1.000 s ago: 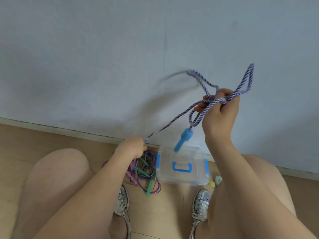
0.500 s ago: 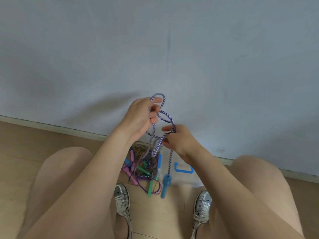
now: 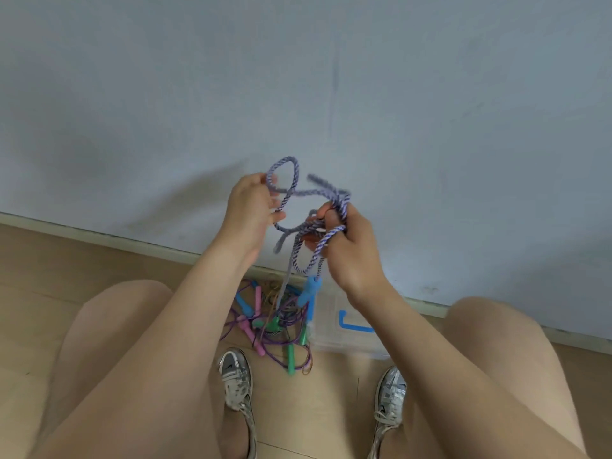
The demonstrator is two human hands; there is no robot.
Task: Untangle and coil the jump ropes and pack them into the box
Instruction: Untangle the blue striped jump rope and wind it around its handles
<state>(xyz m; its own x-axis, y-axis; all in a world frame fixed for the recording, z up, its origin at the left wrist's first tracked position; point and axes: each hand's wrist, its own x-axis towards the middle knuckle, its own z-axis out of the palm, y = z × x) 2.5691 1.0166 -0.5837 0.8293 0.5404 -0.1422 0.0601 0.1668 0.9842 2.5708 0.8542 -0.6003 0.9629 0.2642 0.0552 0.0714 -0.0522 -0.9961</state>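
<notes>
Jump rope (image 3: 294, 180) of twisted purple-and-white cord is held up in front of the pale wall (image 3: 298, 94), between both hands. The left hand (image 3: 251, 210) has its fingers curled round one rounded loop that stands up above the knuckles. The right hand (image 3: 351, 250) grips a bundle of several strands, fingers closed tight around them, and a narrow loop hangs below its fist. One strand near the top is blurred, so its exact path is hard to follow. A chunky blue plastic handle (image 3: 309, 289) dangles from the cord just under the right hand, tilted, its thicker end down. A single strand drops from the held loops towards the floor and seems to run into the pile below.

That pile of tangled ropes (image 3: 271, 323) lies on the wooden floor (image 3: 99, 260) close to the skirting board, thin purple and dark cords knotted around pink, green and blue moulded handles. Just beside it on the right sits the box (image 3: 331, 346), clear plastic with rounded edges and a blue carry handle on its lid, partly hidden by the right forearm. Two grey mesh sneakers (image 3: 236, 389) stand on the planks nearer the camera, between bare knees.
</notes>
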